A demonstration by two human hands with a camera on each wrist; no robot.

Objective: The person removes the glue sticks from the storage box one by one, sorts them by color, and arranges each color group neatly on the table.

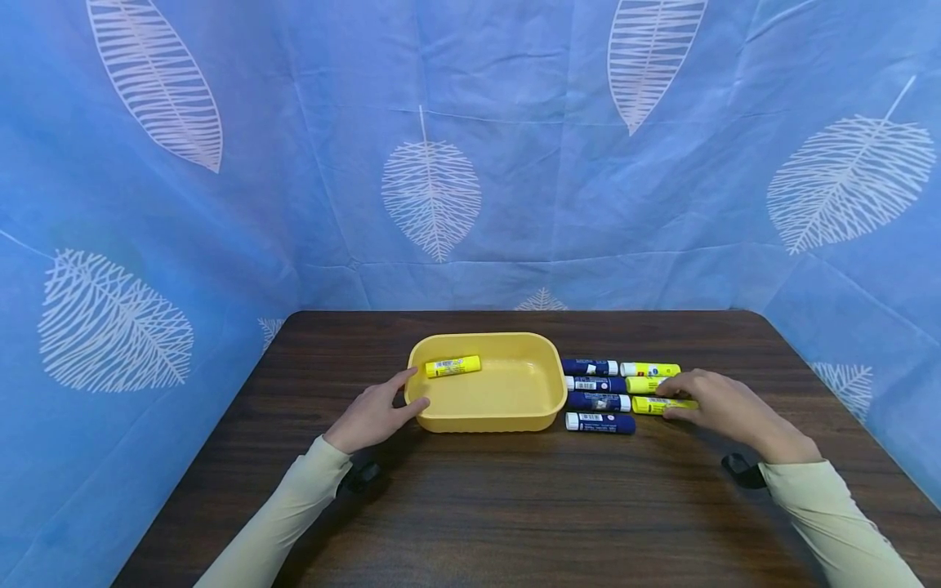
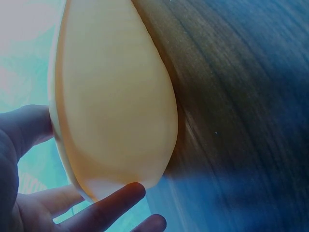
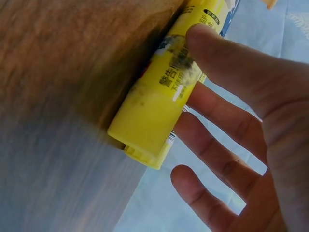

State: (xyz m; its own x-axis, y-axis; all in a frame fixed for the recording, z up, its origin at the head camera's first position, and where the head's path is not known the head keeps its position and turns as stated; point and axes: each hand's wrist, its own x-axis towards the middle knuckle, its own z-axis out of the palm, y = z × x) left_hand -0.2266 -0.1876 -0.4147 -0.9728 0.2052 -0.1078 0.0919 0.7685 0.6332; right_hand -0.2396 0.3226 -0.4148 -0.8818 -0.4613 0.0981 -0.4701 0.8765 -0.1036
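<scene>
My left hand (image 1: pixel 375 414) holds the left end of a yellow plastic tray (image 1: pixel 488 425), thumb at the rim and fingers along the outer wall in the left wrist view. Inside the tray, toward its left, lies one yellow glue stick (image 1: pixel 452 366). On the right, my right hand (image 1: pixel 724 408) pinches the nearest yellow glue stick (image 3: pixel 154 101) between thumb and fingers; its label is scuffed. Just beyond it are a second yellow glue stick (image 1: pixel 647 385), partly behind the fingers, and a third yellow glue stick (image 1: pixel 650 369) with a white end.
Several dark blue glue sticks with white ends, the nearest a blue glue stick (image 1: pixel 600 423), lie in a column between the tray and the yellow ones. All rest on a dark wooden table (image 1: pixel 515 506). A blue leaf-print cloth (image 1: pixel 507 204) hangs behind and at both sides.
</scene>
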